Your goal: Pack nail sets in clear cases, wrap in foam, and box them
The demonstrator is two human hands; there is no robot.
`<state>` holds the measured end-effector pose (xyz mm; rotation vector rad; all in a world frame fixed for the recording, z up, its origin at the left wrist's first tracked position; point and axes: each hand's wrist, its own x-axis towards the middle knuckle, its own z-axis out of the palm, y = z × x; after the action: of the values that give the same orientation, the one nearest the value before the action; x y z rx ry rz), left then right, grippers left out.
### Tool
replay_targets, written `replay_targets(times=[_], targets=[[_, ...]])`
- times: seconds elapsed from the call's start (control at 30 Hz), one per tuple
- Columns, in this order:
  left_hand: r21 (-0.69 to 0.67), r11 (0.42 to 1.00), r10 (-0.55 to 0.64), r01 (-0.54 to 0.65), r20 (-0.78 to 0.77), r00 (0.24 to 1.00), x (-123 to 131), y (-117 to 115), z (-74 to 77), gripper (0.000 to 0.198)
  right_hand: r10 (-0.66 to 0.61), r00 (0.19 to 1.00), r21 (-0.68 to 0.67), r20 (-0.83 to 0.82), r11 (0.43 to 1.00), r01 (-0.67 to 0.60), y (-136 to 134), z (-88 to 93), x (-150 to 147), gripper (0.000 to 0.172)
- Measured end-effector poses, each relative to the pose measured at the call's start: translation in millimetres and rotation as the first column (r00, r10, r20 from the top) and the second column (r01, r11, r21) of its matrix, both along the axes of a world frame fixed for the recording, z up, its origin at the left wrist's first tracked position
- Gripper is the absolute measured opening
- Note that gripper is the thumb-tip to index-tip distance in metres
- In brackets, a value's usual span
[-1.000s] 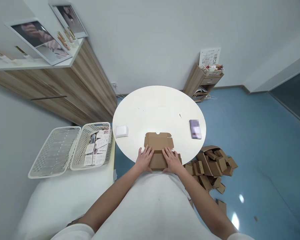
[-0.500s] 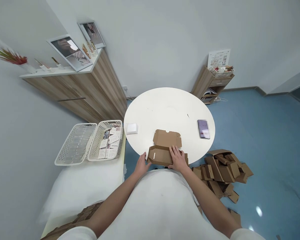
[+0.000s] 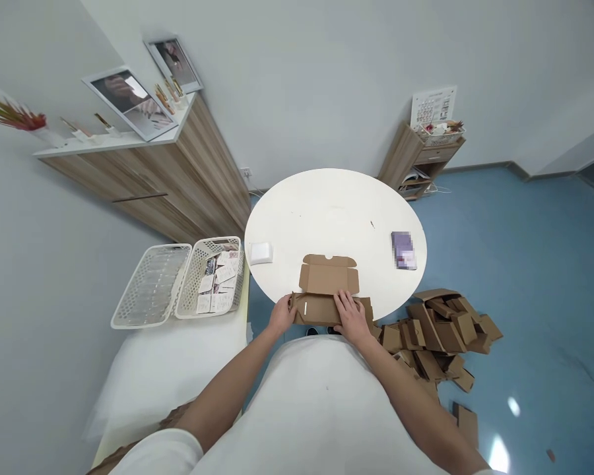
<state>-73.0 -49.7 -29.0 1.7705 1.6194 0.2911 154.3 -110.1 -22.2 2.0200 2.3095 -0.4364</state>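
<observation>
Item: one brown box, part-folded

Location: near edge of the white table (image 3: pixel 327 204), in front of the body; the box (image 3: pixel 321 310) lies open, lid (image 3: pixel 329 280) spread flat towards the far side. Inside it, I make out one small white mark (slit or label, I cannot tell from here).

Left hand (image 3: pixel 281 315): I have it closed on the box's left end, thumb and fingers pinching the wall.

Right hand (image 3: pixel 352 319): I have it laid over the right part, fingers loosely spread, resting rather than gripping.

Handling: I judge it light, dry, not slippery; stiff along panels, bendy at creases, easily dented. Best hold: end walls, with a flat palm steadying the base; I would spare the thin tabs.
</observation>
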Motion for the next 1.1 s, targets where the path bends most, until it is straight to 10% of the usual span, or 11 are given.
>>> replay_targets(times=[0.63, 1.1], targets=[[-0.045, 0.998, 0.055, -0.049, 0.144, 0.988, 27.7, -3.3, 30.2, 0.049, -0.042, 0.998, -0.033, 0.039, 0.999, 0.043, 11.0, 6.1, -10.3, 0.093], [-0.175, 0.984, -0.008, 0.008, -0.001, 1.0, 21.4, -1.9, 16.7, 0.031, -0.002, 1.0, -0.036, 0.016, 0.999, 0.003, 12.7, 2.6, -15.7, 0.094]])
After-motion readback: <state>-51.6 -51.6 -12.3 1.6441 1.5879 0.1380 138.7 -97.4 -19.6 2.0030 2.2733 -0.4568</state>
